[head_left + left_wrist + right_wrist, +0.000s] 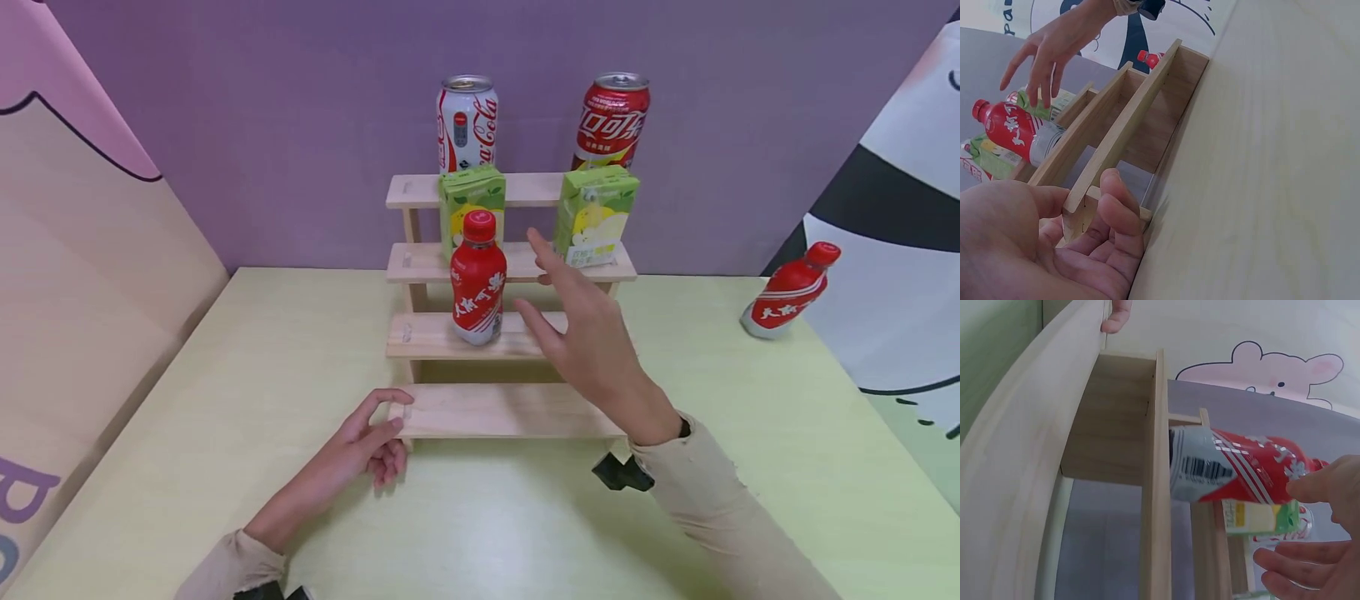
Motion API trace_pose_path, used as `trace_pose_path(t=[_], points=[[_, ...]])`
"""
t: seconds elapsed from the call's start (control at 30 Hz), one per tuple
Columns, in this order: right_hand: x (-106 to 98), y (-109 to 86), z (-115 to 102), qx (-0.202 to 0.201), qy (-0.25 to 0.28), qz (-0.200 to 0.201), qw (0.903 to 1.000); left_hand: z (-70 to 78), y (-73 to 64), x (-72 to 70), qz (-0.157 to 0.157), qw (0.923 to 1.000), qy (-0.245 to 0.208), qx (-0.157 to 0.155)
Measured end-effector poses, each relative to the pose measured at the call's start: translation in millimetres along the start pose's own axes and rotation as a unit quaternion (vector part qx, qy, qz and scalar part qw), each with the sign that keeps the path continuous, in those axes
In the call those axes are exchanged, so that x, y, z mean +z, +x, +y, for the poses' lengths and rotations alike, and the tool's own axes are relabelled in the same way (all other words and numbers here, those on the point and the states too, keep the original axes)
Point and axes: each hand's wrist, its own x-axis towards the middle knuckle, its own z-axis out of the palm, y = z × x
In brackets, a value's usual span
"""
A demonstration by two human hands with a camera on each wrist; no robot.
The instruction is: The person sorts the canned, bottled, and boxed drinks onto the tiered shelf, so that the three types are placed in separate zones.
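My left hand [352, 442] pinches the left end of the lowest step of a wooden stepped shelf [510, 411]; in the left wrist view the thumb lies on one side and curled fingers on the other. A red bottle [477, 292] with a red cap and silvery base stands upright on the second step from the bottom, left of middle. Just right of it my right hand [592, 346] hovers over the shelf, fingers spread and holding nothing. In the right wrist view its thumb overlaps the upper part of the red bottle [1241, 465].
Two green juice cartons [596, 217] stand on the third step. On the top step are a white cola can [467, 125] and a red cola can [611, 121]. A second red bottle [791, 292] stands at the table's far right. A purple wall [315, 125] rises behind the shelf.
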Motion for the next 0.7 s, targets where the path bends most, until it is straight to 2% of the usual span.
trace_pose_path(t=[0.17, 0.33, 0.7], points=[[-15, -7.9, 10, 0.008, -0.020, 0.016, 0.9996, 0.6, -1.1, 0.4, 0.003, 1.0000, -0.002, -0.005], [-30, -9.0, 24, 0.029, -0.029, 0.056, 0.9976, 0.1, -3.0, -0.9, 0.006, 1.0000, 0.001, -0.007], [-59, -3.2, 65, 0.078, -0.077, 0.141, 0.9840, -1.4, -0.9, -0.9, 0.006, 1.0000, 0.000, -0.005]])
